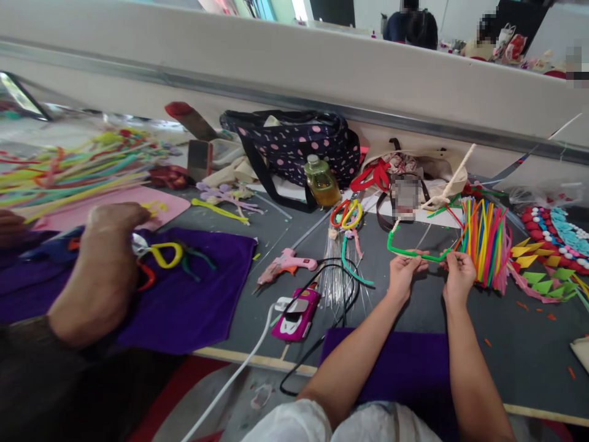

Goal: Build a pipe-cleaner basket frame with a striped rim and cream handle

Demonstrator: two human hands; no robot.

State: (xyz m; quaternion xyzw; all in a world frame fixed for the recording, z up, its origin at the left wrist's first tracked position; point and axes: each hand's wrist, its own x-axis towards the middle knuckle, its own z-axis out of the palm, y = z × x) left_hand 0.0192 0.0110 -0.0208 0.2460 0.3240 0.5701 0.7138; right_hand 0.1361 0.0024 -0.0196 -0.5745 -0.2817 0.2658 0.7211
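A bright green pipe cleaner (401,250) is stretched between my two hands above the grey table (416,319). My left hand (405,270) pinches it near the middle, and my right hand (459,273) pinches its right end. The green piece bends upward at its left end, where a cream-coloured strand (455,175) rises from it toward a knot and the upper right. Just beyond my right hand lies a thick bundle of colourful strips (485,242). A purple cloth (405,362) lies under my forearms.
Left of my hands are a pink glue gun (288,265), a magenta power strip (297,314) with cables, and scissors (350,215). Behind stand a bottle (322,181) and a dotted bag (289,144). A co-worker's arm (99,276) reaches in at left; decorated pieces (552,236) lie right.
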